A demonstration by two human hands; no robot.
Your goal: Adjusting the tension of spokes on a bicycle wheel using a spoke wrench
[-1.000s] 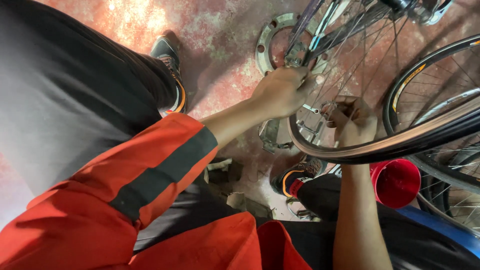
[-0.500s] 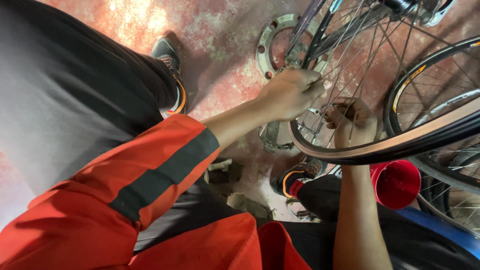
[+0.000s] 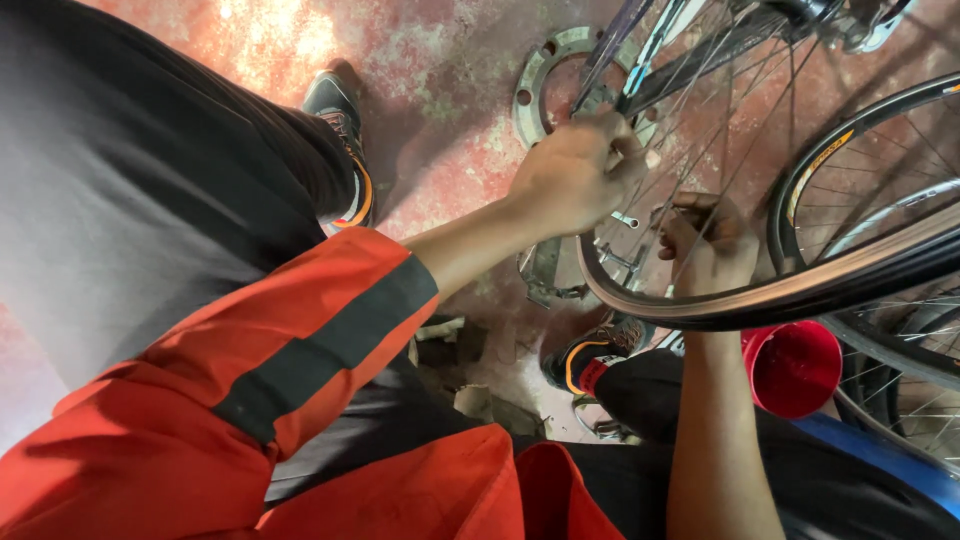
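Worn red-painted concrete floor showing grey patches, a round metal ring with holes lying flat at twelve o'clock, small metal parts sitting at centre, rubble bits lying toward six o'clock

The spoked bicycle wheel stands over the floor. Left of the wheel lies a round metal flange with holes. Below the wheel sits a red plastic cup. Both hands reach among the wheel's spokes.
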